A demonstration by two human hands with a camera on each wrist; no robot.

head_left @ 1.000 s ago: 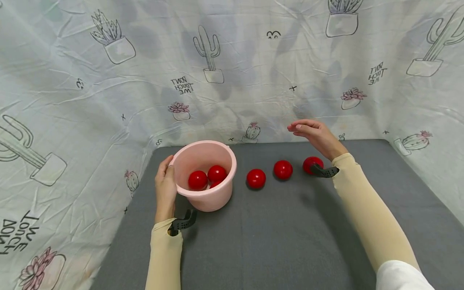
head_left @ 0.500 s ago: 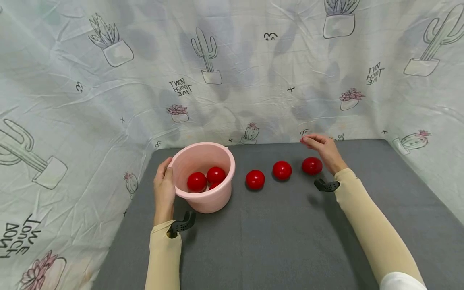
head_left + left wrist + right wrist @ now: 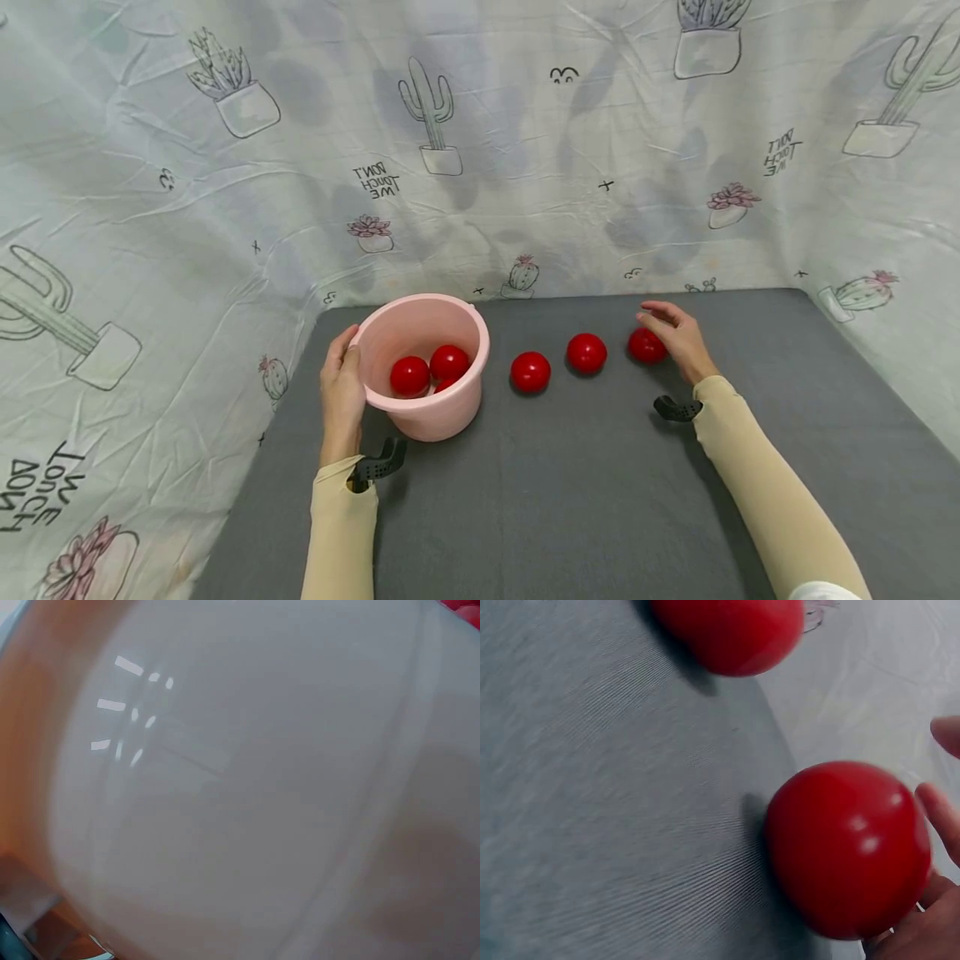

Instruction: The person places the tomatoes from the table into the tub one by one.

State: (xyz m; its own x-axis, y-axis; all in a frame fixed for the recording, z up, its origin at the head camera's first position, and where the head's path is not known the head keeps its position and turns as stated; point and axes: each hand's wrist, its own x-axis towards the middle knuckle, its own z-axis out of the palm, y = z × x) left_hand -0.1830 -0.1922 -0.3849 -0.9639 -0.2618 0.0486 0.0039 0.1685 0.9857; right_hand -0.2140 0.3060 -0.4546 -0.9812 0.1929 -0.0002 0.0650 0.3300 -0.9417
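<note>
A pink plastic bucket [image 3: 450,417] stands at the left, tilted slightly toward me, with several red tomatoes [image 3: 410,377] inside. My left hand [image 3: 342,396] grips its left side near the rim; in the left wrist view the pale bucket wall [image 3: 247,787] fills nearly everything. On the right, my right hand [image 3: 681,340] hovers round the far right side of the rightmost tomato [image 3: 645,347], its fingers loosely bent and not closed on it. The right wrist view shows that smooth tomato [image 3: 847,851] with fingers [image 3: 943,817] at its edge; whether they touch it is unclear.
Two more tomatoes, a middle one [image 3: 586,353] and one nearer the bucket [image 3: 530,372], lie in the row on the grey tabletop [image 3: 570,492]. Behind the table and along both sides hangs a white cactus-print cloth [image 3: 510,167].
My right hand has come down and slightly right, from above the tomatoes to beside the rightmost one. My left hand and the bucket have stayed put.
</note>
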